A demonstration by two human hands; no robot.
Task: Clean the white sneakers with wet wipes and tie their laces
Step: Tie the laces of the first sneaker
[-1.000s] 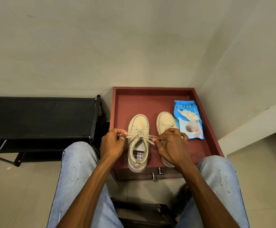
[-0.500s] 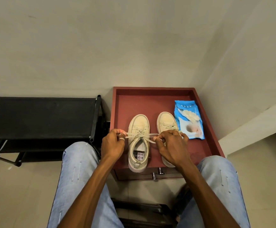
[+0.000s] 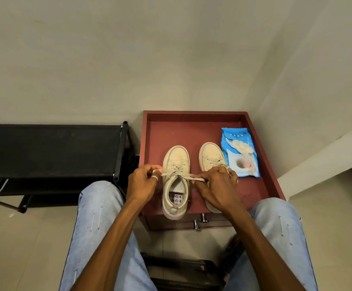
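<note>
Two cream-white sneakers stand side by side on a red cabinet top (image 3: 194, 131), toes pointing away from me. The left sneaker (image 3: 176, 158) has its lace (image 3: 179, 175) stretched sideways across the tongue. My left hand (image 3: 142, 182) pinches one lace end at the shoe's left side. My right hand (image 3: 217, 184) pinches the other lace end and covers the rear half of the right sneaker (image 3: 209, 154). A blue wet-wipes pack (image 3: 241, 153) with a crumpled used wipe (image 3: 242, 147) on it lies to the right of the shoes.
A black shoe rack (image 3: 51, 150) stands to the left of the cabinet. Walls close in behind and to the right. My knees in light jeans flank the cabinet front, where two metal drawer knobs (image 3: 199, 220) stick out.
Both hands have drawn slightly further apart, pulling the lace ends outward and tighter across the left sneaker. Shoes and wipes pack have stayed in place.
</note>
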